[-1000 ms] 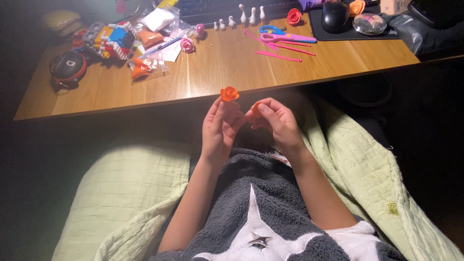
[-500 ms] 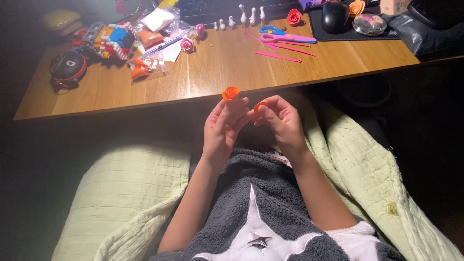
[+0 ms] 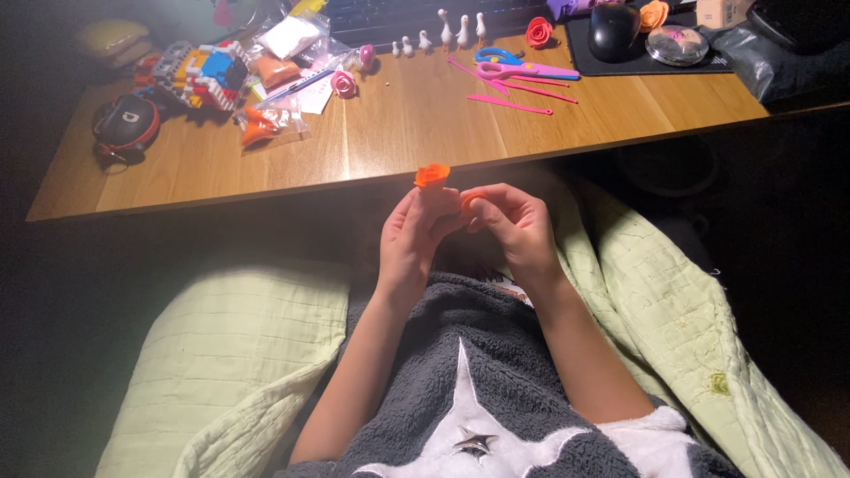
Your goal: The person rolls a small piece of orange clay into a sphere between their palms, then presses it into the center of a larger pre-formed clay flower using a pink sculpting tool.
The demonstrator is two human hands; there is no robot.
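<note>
- The left hand [image 3: 412, 239] is raised in front of the table edge, fingers closed on a small orange clay flower [image 3: 431, 174], which sits at its fingertips just below the wooden table [image 3: 398, 133].
- The right hand [image 3: 513, 226] is beside it, fingers touching the left hand's; its thumb and forefinger pinch a small orange clay bit [image 3: 472, 200], just right of and below the flower.
- Both forearms rest over a grey fleece garment [image 3: 478, 389] with a white star shape, with a pale green quilt [image 3: 239, 354] on either side.
- Containers on the table: a clear plastic bag [image 3: 266, 124] with orange pieces inside lies near the left; another clear bag [image 3: 288, 37] behind it holds something white. What else these bags hold cannot be made out.
- A round metal tin [image 3: 677, 44], lid on, sits on a black mat [image 3: 637, 62] beside a black computer mouse [image 3: 614, 31].
- Also on the table: a multicoloured brick toy [image 3: 199, 71], a pink clay rose [image 3: 343, 84], a red clay rose [image 3: 538, 32], scissors [image 3: 513, 66] with pink and blue handles, thin pink tools [image 3: 509, 104], and a row of small white figures [image 3: 443, 35].
</note>
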